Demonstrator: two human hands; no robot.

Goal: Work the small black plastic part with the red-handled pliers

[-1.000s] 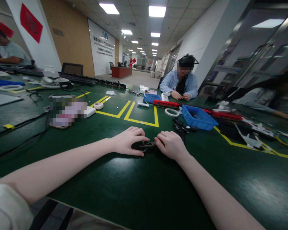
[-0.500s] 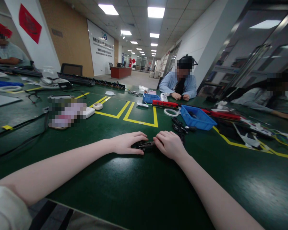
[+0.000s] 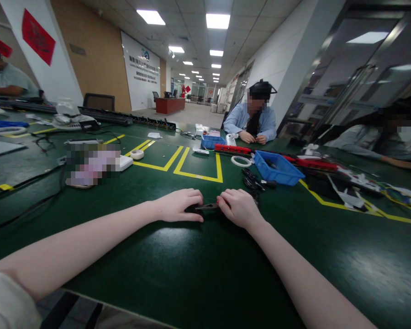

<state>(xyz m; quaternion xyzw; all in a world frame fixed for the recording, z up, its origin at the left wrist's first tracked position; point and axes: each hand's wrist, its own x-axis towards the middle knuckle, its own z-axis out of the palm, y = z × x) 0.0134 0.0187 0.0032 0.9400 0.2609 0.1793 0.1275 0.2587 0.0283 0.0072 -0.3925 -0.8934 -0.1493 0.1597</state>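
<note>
Left hand (image 3: pixel 180 205) curled over dark part (image 3: pixel 205 207), palm down on green surface (image 3: pixel 205 274). Right hand (image 3: pixel 238 208) at 3 o'clock pinches part's other end. Blue bin (image 3: pixel 277 168) at 1 o'clock.

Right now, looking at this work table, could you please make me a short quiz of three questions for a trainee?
1. True or false: the left hand and the right hand both rest on the green table.
2. What lies beyond the right hand? A) a blue bin B) a red bucket C) a glass bottle
3. Fill in: the small dark tool between the two hands has a ____ handle part near the right hand.

Key: 1 true; 2 A; 3 red
</note>
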